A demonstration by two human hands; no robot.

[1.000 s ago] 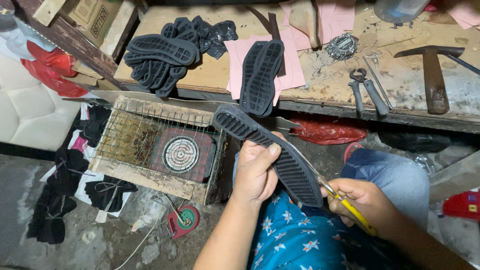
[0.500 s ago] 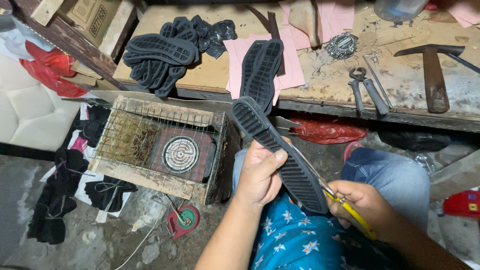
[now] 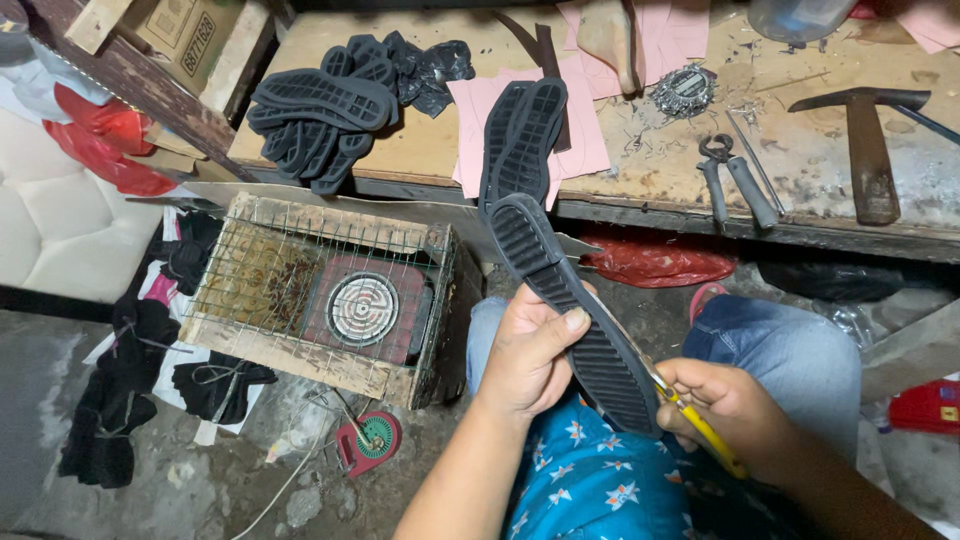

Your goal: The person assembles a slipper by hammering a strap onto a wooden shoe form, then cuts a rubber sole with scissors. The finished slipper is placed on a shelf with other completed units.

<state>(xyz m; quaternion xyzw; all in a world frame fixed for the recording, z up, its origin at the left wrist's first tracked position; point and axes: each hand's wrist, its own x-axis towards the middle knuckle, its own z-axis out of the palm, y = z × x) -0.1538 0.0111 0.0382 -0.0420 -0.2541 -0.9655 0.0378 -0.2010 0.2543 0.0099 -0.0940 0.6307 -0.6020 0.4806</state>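
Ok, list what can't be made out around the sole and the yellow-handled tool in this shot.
- Head view: the blades of the yellow-handled tool are hidden behind the black sole, so the cutting edge can't be seen.
- The right hand has its fingers curled around the handle; the grip underneath is hidden.
- The sole's far side, behind the left hand, is out of sight.

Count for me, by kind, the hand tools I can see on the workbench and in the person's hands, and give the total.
Hammer on the bench: 1
Pincers on the bench: 1
Yellow-handled scissors, held in the right hand against the black shoe sole that the left hand grips: 1
Total: 3
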